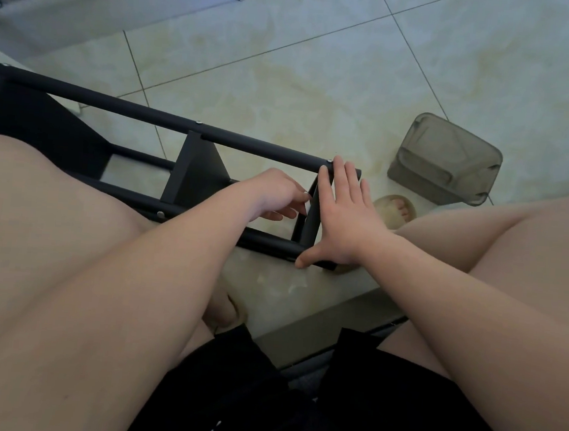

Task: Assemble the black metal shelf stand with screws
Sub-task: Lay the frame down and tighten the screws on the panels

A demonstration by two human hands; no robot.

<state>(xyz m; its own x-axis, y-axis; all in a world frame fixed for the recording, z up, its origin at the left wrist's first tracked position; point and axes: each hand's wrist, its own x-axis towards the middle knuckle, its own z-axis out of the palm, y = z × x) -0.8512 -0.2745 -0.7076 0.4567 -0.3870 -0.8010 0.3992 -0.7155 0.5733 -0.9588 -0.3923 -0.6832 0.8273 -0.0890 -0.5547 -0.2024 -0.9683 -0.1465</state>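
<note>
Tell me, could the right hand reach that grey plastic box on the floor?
Probably yes. The right hand lies flat on the end of the shelf stand, holding nothing, and only bare floor separates it from the grey box close by.

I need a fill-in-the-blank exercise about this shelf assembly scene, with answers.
The black shelf stand lies on a ____ floor.
The right hand presses the stand's end panel with ____ fingers.
The left hand reaches ____ the stand.
The grey translucent container sits beside the ____ foot.
Answers: tiled; straight; inside; right.
</note>
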